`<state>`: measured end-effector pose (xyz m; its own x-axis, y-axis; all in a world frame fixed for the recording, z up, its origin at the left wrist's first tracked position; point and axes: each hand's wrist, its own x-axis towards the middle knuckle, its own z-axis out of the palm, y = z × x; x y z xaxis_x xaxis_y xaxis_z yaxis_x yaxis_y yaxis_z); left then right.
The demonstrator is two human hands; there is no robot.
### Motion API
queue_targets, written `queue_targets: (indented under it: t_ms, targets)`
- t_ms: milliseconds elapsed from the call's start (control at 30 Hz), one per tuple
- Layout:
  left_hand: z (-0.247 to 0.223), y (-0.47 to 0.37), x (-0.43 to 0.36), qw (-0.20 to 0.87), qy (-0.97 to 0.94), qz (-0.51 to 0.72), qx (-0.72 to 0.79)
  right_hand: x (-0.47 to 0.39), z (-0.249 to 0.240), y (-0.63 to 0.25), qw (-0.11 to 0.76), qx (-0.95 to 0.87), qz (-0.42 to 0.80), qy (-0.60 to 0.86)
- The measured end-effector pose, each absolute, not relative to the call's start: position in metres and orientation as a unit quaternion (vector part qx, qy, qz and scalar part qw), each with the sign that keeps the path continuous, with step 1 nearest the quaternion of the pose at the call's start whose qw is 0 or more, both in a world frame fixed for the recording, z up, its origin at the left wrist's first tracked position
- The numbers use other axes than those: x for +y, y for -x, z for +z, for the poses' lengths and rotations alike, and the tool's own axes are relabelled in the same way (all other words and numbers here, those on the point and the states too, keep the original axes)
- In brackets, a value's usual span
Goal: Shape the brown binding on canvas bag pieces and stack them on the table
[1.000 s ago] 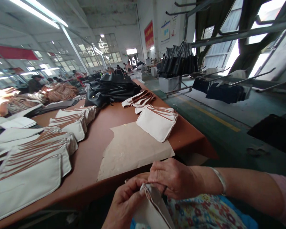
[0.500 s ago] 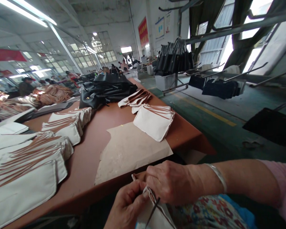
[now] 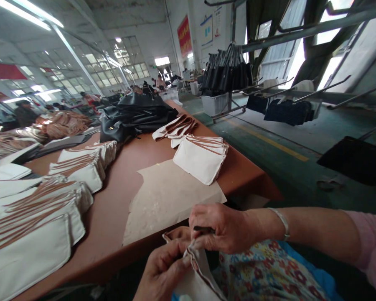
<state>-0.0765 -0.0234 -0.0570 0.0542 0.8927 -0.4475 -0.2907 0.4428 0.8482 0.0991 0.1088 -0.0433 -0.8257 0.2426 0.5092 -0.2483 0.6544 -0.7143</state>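
Note:
Low at the table's front edge, my left hand (image 3: 164, 267) is closed on a white panel piece (image 3: 203, 276) with brown, raw-looking edges, pinching its folded rim between thumb and fingers. My right hand (image 3: 222, 228) meets it at the same rim, fingers curled. A slim dark tool (image 3: 204, 229) lies across its fingers; the tool's kind cannot be made out. Part of the piece's brown inner side (image 3: 178, 233) shows behind the left fingers. The rest of the piece hangs toward my lap, over a flowered apron (image 3: 266, 267).
On the brown table (image 3: 138, 156) lie a cardboard sheet (image 3: 163, 200), a fanned stack of white pieces (image 3: 199, 161), rows of similar pieces (image 3: 31, 242) at left, and a black leather pile (image 3: 141, 113). Racks with black bags (image 3: 227, 71) stand at right.
My right hand has turned and lifted slightly, and the dark tool that pointed down over the piece now lies across its fingers. My left hand has shifted slightly left, still gripping the piece.

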Motion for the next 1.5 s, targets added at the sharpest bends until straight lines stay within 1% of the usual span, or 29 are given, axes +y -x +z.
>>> queue_targets:
  t_ms: [67, 167, 233, 333, 433, 533, 700, 933, 1133, 1300, 1500]
  targets:
    - [-0.055, 0.075, -0.022, 0.662, -0.289, 0.439, 0.535, 0.107, -0.049, -0.098, 0.283, -0.847, 0.450, 0.008]
    - [-0.050, 0.072, -0.020, 0.646, -0.301, 0.427, 0.557, 0.112, -0.051, -0.098, 0.193, -0.806, 0.556, 0.054]
    - [-0.046, 0.071, -0.020, 0.633, -0.307, 0.422, 0.572, 0.117, -0.048, -0.099, 0.136, -0.789, 0.596, 0.062]
    - [-0.043, 0.071, -0.020, 0.621, -0.305, 0.429, 0.581, 0.120, -0.039, -0.100, 0.107, -0.794, 0.594, 0.067]
    - [-0.042, 0.071, -0.018, 0.631, -0.297, 0.446, 0.561, 0.118, -0.031, -0.100, 0.089, -0.805, 0.581, 0.081]
    - [-0.041, 0.071, -0.016, 0.644, -0.295, 0.460, 0.536, 0.117, -0.027, -0.100, 0.089, -0.821, 0.559, 0.077]
    - [-0.042, 0.072, -0.013, 0.642, -0.289, 0.458, 0.543, 0.118, -0.031, -0.100, 0.096, -0.828, 0.548, 0.074]
    - [-0.037, 0.070, -0.011, 0.653, -0.277, 0.454, 0.539, 0.120, -0.041, -0.099, 0.097, -0.801, 0.586, 0.072]
    - [-0.038, 0.068, -0.007, 0.593, -0.323, 0.429, 0.600, 0.120, -0.040, -0.099, 0.047, -0.736, 0.663, 0.130]
    - [-0.038, 0.070, -0.004, 0.542, -0.375, 0.384, 0.647, 0.115, -0.044, -0.091, 0.081, -0.751, 0.638, 0.151]
    - [-0.038, 0.075, -0.001, 0.553, -0.395, 0.381, 0.627, 0.110, -0.052, -0.086, 0.099, -0.751, 0.629, 0.174]
